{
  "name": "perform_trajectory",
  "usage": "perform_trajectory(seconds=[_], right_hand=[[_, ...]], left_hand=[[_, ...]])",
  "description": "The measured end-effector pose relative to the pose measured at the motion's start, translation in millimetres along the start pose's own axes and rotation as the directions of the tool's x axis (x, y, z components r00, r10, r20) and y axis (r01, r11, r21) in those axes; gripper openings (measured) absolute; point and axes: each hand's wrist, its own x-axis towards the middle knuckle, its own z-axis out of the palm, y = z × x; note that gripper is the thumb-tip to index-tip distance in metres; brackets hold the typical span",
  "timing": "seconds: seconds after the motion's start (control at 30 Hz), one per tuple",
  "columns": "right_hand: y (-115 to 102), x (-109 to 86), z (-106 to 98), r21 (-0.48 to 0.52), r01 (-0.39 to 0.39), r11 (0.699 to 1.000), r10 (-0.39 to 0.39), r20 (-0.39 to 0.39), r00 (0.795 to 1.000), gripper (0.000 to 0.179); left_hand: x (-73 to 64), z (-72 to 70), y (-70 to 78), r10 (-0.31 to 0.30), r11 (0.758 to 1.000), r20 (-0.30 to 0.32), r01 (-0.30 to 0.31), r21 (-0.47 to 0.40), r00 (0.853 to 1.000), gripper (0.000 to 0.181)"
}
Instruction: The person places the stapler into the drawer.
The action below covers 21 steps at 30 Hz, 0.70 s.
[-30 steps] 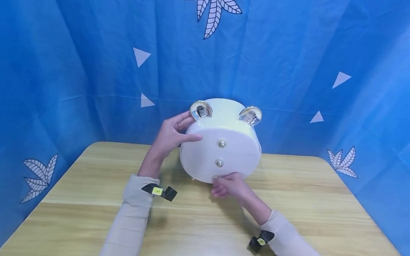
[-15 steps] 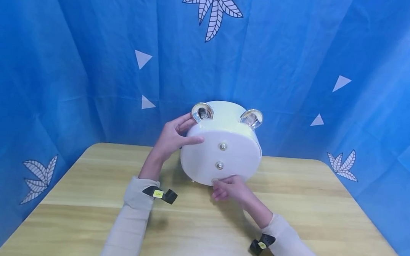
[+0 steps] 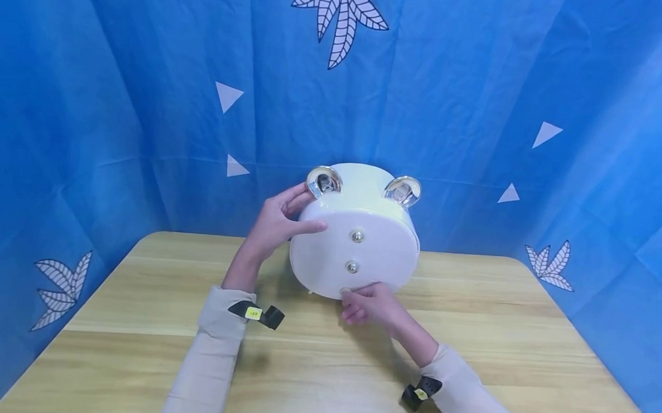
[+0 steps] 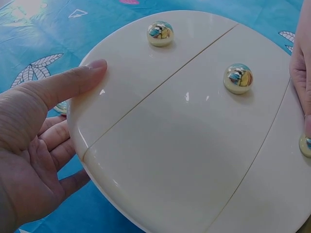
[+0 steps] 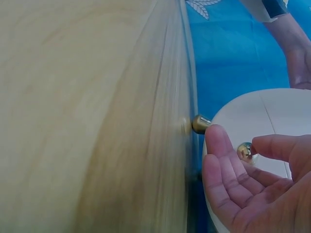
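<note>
A glossy white rounded drawer box stands on the table, with two shiny ear-shaped pieces on top. Thin seams split its front into three sections, each with a round gold knob; the top knob and middle knob show plainly. My left hand holds the box's left side, thumb on the front face and fingers behind the edge. Low on the front, my right hand pinches the bottom knob between thumb and finger. All the seams look closed.
The wooden table runs forward from the box on both sides. Behind it hangs a blue curtain with leaf and triangle prints. A small gold foot shows under the box in the right wrist view.
</note>
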Motion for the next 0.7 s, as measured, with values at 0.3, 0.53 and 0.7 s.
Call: perform_trajectory(seconds=[0.3,0.53,0.7], right_hand=[[-1.3,1.0,0.4,-0.017,-0.011,1.000,0.011,0.003,1.000,0.037],[-2.2,3.1,0.5,-0.026,0.008,1.000,-0.008,0.004,1.000,0.038],[0.2,1.0,-1.1,-0.036,-0.007,0.999,0.008,0.019,1.000,0.036]], left_hand=[[1.5,-1.1,1.7,0.014,1.000,0.017,-0.014,0.007,1.000,0.088],[2.8,-2.5,3.7,0.021,1.000,0.019,-0.021,0.009,1.000,0.089],[-1.3,-1.0,3.1,0.000,1.000,0.027,0.000,0.010,1.000,0.090]])
